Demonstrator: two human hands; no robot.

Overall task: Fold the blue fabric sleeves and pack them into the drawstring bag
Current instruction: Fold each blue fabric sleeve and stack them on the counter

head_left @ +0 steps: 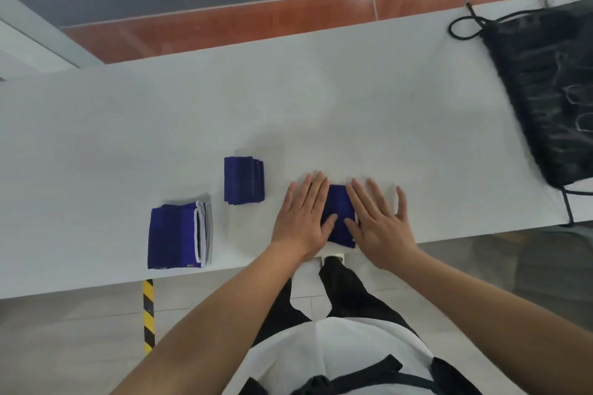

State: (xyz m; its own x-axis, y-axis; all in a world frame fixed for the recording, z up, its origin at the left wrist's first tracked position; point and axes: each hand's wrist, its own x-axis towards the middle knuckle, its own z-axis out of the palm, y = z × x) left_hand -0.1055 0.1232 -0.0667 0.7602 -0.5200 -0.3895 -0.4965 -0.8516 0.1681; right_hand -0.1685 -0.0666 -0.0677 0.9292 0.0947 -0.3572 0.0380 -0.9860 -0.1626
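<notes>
A folded blue sleeve (pixel 340 216) lies near the table's front edge, pressed flat under both palms. My left hand (pixel 303 218) covers its left side and my right hand (pixel 377 224) covers its right side, fingers spread. A second folded blue sleeve (pixel 244 180) rests to the left. Further left lies a wider blue sleeve with white and grey trim (pixel 178 236). The black drawstring bag (pixel 545 93) lies flat at the table's far right, apart from both hands.
The white table (pixel 288 99) runs left to right, its front edge just below my hands. A black cord loop (pixel 462 29) trails from the bag's top. A yellow-black striped post (pixel 148 314) stands under the table's front edge.
</notes>
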